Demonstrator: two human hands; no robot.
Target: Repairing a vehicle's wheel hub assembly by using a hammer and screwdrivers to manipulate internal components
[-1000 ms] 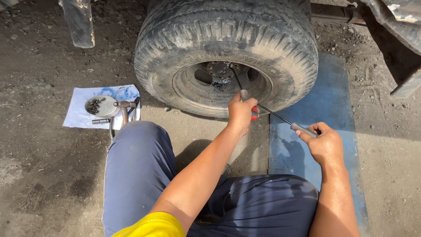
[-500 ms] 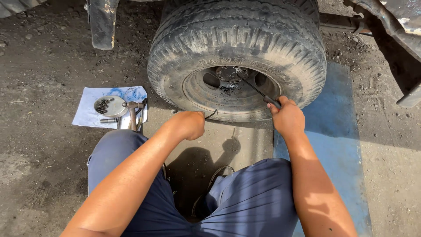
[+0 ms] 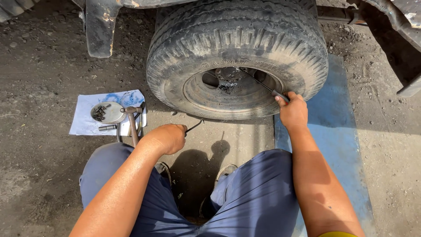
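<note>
The person sits on the ground with knees spread, facing a wheel (image 3: 237, 57) that stands upright at the far middle of the scene, partly under a vehicle body. The right hand (image 3: 293, 112) is up at the right side of the rim, its fingers wrapped tight around the handle of a long thin rod tool (image 3: 263, 85) whose tip reaches into the dark hub. The left hand (image 3: 169, 137) hangs lower, near the left knee, closed around a small bent hook tool (image 3: 195, 126) that points toward the tyre's near edge but does not touch it.

To work the hub well, I'd judge the rod wants a firm wrist and a steady angle, so the tip stays seated and doesn't skate off the greasy metal. The left hand could brace against the tyre rather than float. Keeping the head low enough to see into the hub would help; much of it lies in shadow.

Counting: one wheel, two hand tools in use. At the left, on a sheet of white and blue paper (image 3: 83, 120) lying on the ground, sits one round metal dish (image 3: 112, 115) with a small heap of dark bolts (image 3: 100, 112), too bunched to count. One hammer (image 3: 131, 123) lies across the paper's right edge, and one short metal cylinder (image 3: 107, 127) lies just near of the dish. One blue mat (image 3: 337, 118) runs along the right.
</note>
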